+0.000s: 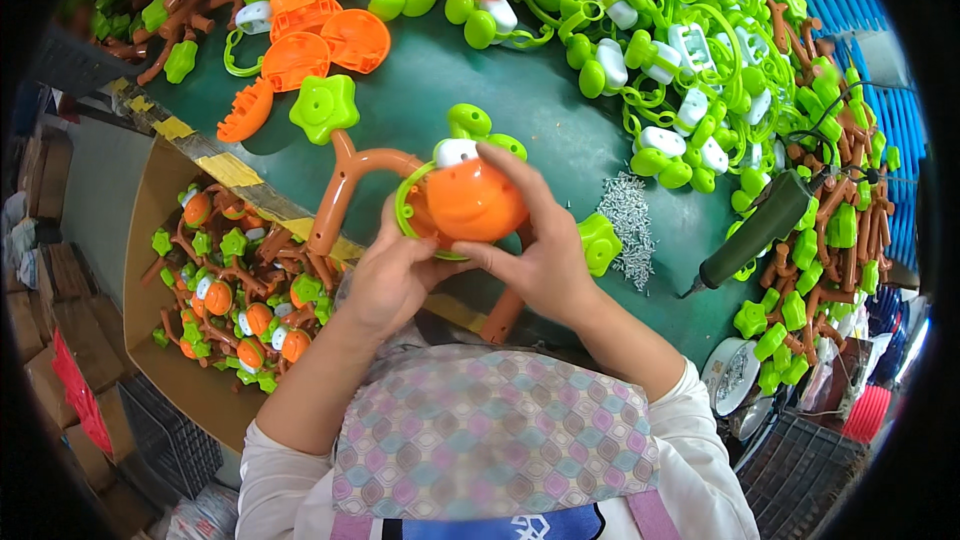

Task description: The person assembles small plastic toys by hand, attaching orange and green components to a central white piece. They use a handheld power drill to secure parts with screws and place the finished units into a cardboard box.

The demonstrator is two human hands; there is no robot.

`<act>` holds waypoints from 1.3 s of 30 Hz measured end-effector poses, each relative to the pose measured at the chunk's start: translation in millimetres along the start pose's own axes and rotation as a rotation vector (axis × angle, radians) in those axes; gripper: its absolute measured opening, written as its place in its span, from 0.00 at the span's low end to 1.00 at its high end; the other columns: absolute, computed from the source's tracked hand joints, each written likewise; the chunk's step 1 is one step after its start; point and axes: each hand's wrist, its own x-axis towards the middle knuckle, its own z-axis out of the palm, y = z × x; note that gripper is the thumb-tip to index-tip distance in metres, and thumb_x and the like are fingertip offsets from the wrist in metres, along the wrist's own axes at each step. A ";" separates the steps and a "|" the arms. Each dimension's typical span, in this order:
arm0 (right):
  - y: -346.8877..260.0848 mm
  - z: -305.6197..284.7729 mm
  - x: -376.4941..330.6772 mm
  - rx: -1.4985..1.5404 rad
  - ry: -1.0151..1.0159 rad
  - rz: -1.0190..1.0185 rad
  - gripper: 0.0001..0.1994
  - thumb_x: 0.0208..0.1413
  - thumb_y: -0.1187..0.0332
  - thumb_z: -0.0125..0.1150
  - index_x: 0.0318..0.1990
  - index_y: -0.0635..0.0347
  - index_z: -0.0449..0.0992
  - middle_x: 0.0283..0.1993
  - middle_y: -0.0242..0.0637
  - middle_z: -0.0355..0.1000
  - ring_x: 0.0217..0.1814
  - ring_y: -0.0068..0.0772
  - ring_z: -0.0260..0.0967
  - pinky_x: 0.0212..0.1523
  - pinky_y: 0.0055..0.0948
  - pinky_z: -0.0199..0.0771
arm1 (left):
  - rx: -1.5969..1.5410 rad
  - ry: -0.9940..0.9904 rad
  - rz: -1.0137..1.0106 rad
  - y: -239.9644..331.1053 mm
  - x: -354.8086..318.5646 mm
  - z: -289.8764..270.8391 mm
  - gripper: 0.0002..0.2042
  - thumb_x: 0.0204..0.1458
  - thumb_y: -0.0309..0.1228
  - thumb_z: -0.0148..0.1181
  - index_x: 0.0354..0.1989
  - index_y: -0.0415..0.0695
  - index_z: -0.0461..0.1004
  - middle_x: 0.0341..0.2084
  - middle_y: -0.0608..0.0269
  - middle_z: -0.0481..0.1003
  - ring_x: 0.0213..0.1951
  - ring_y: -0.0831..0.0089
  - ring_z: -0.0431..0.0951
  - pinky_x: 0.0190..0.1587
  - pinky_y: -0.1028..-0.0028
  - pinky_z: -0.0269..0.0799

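Between my hands, over the near edge of the table, is a round orange plastic shell [475, 202]. A green ring [404, 208] curves round its left side, and a white piece with green knobs [456, 152] sits at its top. My right hand [545, 255] grips the shell from the right, fingers over the top and thumb below. My left hand [392, 275] is closed at the lower left of the ring. A brown plastic branch [342, 185] passes behind the shell; a green star-shaped end [325, 109] tops it, and another green end [599, 244] shows beyond my right hand.
Loose orange shells [296, 60] lie at the back left. Green and white parts [690, 70] are heaped at the back right. Small screws [628, 230] lie right of my hands, near a dark corded electric screwdriver [760, 225]. A cardboard box [150, 270] at left holds several similar assemblies.
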 end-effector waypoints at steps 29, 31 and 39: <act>1.5 -5.2 4.3 -0.739 0.069 -0.433 0.39 0.29 0.50 0.81 0.53 0.56 0.77 0.53 0.37 0.72 0.61 0.48 0.67 0.58 0.48 0.65 | -0.018 -0.040 0.077 -13.7 6.2 -14.0 0.29 0.64 0.40 0.40 0.74 0.50 0.48 0.68 0.56 0.59 0.67 0.58 0.66 0.61 0.55 0.73; 1.5 -5.4 3.8 -0.756 0.061 -0.425 0.37 0.29 0.50 0.80 0.51 0.58 0.77 0.55 0.37 0.72 0.62 0.50 0.66 0.59 0.50 0.65 | -0.029 -0.070 0.088 -13.7 6.2 -16.5 0.29 0.64 0.41 0.39 0.74 0.49 0.48 0.68 0.55 0.60 0.67 0.57 0.66 0.62 0.55 0.72; -18.0 -16.1 16.8 -0.704 -0.096 -0.385 0.30 0.33 0.49 0.79 0.41 0.59 0.76 0.54 0.40 0.73 0.58 0.48 0.68 0.59 0.52 0.65 | 0.434 0.037 0.320 -22.2 13.1 -3.6 0.39 0.60 0.49 0.62 0.69 0.38 0.49 0.60 0.53 0.64 0.60 0.66 0.70 0.62 0.66 0.68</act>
